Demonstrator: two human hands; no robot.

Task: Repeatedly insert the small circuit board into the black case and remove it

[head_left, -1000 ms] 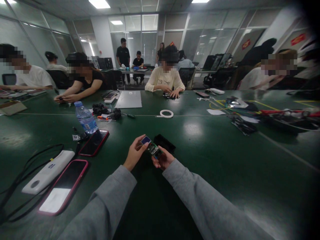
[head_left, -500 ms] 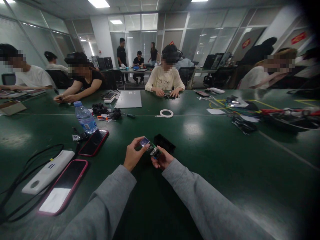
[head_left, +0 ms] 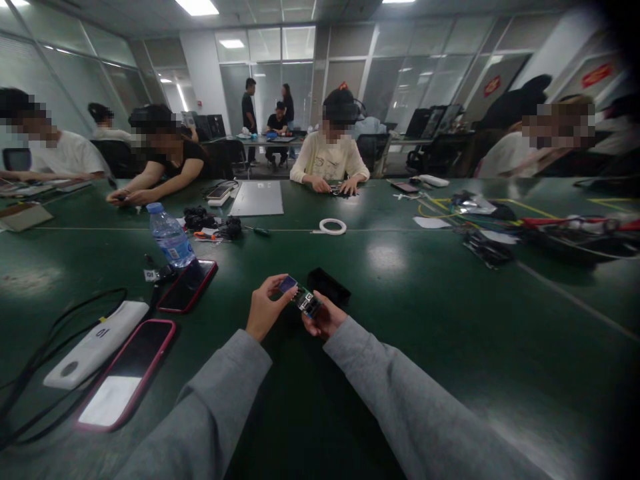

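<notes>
Between my two hands is a small green circuit board (head_left: 306, 301) with a dark bluish screen at its left end, held tilted above the table. My left hand (head_left: 267, 303) pinches the screen end between thumb and fingers. At the other end, my right hand (head_left: 327, 316) grips the board's lower right edge, its fingers partly hidden beneath. Just behind my right hand a black open box-like case (head_left: 330, 287) lies on the green table (head_left: 425, 347), partly covered by that hand and the board.
On my left lie a pink-framed phone (head_left: 127, 373), a white power bank (head_left: 97, 343) with black cables, a red-edged phone (head_left: 189, 287) and a water bottle (head_left: 171, 237). Ahead is a white tape ring (head_left: 333, 227). Tangled wires (head_left: 480, 207) lie at right. Co-workers sit across the table.
The board has tilted slightly in my hands, so its screen looks darker and its components show differently. My hands have barely moved. In the background, standing people have shifted.
</notes>
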